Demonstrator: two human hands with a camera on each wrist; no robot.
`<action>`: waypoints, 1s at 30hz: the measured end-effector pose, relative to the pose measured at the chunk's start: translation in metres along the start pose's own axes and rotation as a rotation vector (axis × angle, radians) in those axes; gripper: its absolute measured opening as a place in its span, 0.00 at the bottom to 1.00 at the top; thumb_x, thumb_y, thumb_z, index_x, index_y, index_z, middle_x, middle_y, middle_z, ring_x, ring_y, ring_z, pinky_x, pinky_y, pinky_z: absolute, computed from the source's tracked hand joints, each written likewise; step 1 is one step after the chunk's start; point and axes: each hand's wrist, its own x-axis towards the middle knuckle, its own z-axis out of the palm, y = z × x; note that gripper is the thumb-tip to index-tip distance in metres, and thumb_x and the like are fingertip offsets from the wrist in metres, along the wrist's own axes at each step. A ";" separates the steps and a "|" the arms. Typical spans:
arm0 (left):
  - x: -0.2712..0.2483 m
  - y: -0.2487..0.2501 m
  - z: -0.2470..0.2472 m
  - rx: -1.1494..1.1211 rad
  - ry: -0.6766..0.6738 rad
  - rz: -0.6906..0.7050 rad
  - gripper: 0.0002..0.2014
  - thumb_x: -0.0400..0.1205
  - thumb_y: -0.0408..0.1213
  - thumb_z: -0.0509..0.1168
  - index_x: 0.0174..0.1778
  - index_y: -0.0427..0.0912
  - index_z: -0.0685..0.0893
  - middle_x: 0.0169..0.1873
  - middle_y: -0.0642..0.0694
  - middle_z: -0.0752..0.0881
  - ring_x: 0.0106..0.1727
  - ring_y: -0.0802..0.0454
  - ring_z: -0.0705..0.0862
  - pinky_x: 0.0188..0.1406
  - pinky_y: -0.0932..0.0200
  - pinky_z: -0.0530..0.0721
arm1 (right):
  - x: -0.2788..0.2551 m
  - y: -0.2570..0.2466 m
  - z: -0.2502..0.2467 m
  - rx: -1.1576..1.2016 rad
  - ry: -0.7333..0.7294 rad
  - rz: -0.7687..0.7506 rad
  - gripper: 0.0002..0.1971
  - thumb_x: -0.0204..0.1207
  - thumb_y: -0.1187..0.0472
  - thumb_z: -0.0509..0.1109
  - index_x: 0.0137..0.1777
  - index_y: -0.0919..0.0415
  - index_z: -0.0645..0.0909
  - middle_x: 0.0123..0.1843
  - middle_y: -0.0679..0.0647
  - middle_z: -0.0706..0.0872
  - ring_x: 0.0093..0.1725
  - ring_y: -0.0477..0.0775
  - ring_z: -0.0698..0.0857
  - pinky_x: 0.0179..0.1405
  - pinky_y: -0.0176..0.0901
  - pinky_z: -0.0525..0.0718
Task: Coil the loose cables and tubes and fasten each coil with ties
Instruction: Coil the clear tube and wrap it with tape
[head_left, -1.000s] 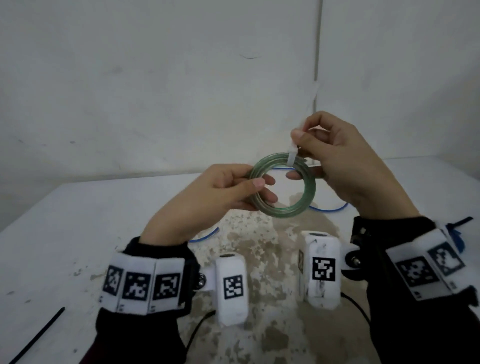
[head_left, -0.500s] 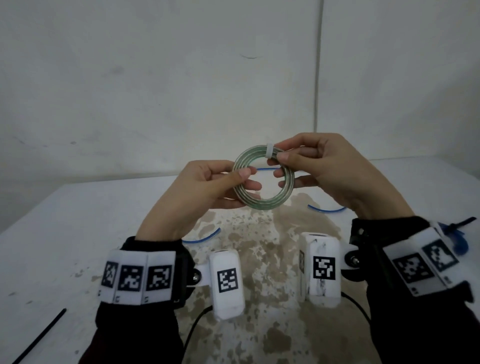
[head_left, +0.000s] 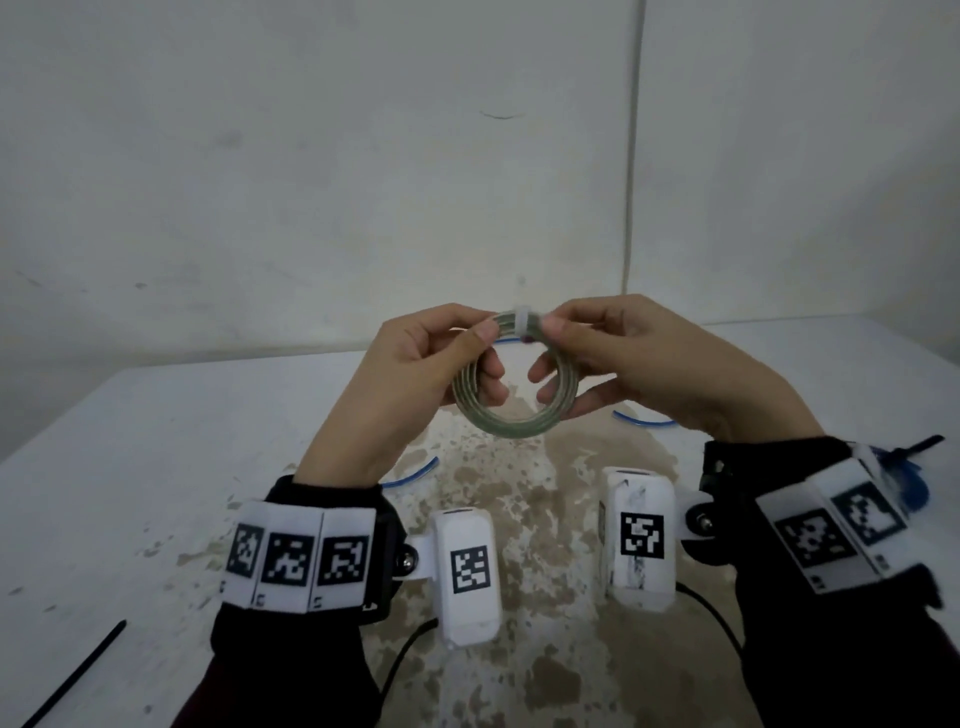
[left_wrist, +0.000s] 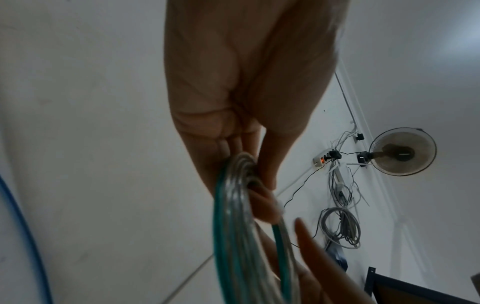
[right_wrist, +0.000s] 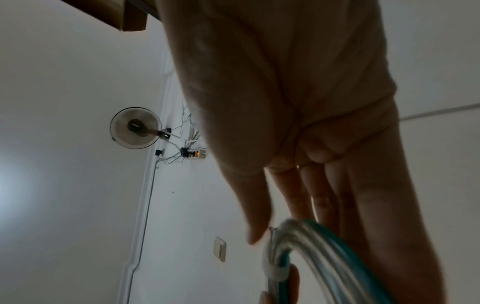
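A coil of clear green-tinted tube (head_left: 511, 415) hangs in the air above the table, held upright between both hands. A white tie (head_left: 522, 322) wraps its top. My left hand (head_left: 441, 353) pinches the coil's upper left part with thumb and fingers. My right hand (head_left: 582, 343) pinches the coil just right of the tie, its lower fingers curled behind the ring. The left wrist view shows the coil (left_wrist: 233, 226) edge-on under the left fingers. In the right wrist view the coil (right_wrist: 324, 257) and its tie (right_wrist: 275, 271) sit below the right thumb.
A loose blue tube (head_left: 415, 470) lies on the stained white table (head_left: 156, 467) beneath the hands, another stretch (head_left: 641, 420) at the right. A black cable tie (head_left: 78, 670) lies at the table's front left. A blue coil with a black tie (head_left: 914, 467) sits by my right wrist.
The right hand lowered from pulling the tie upward and now pinches the coil beside it. The left hand slid up to the coil's top. The coil moved slightly left and lower.
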 end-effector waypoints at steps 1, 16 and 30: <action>0.000 -0.001 0.001 0.042 -0.020 0.007 0.08 0.84 0.32 0.61 0.51 0.34 0.85 0.28 0.45 0.82 0.25 0.52 0.81 0.34 0.56 0.83 | 0.001 0.000 0.000 0.021 0.006 0.006 0.16 0.81 0.53 0.64 0.54 0.67 0.84 0.43 0.57 0.89 0.42 0.51 0.89 0.37 0.42 0.89; 0.004 -0.008 0.009 0.054 0.086 -0.089 0.13 0.85 0.35 0.61 0.38 0.34 0.84 0.13 0.57 0.64 0.14 0.59 0.59 0.15 0.69 0.61 | 0.010 -0.001 0.022 -0.212 0.192 -0.306 0.07 0.75 0.66 0.73 0.37 0.65 0.79 0.37 0.55 0.86 0.39 0.47 0.85 0.32 0.50 0.90; 0.001 0.001 0.010 -0.003 0.101 0.022 0.10 0.82 0.41 0.66 0.37 0.46 0.88 0.18 0.52 0.61 0.19 0.56 0.58 0.18 0.65 0.61 | 0.004 -0.007 0.019 -0.029 0.181 -0.197 0.07 0.79 0.62 0.70 0.39 0.61 0.80 0.41 0.57 0.83 0.39 0.48 0.84 0.36 0.44 0.88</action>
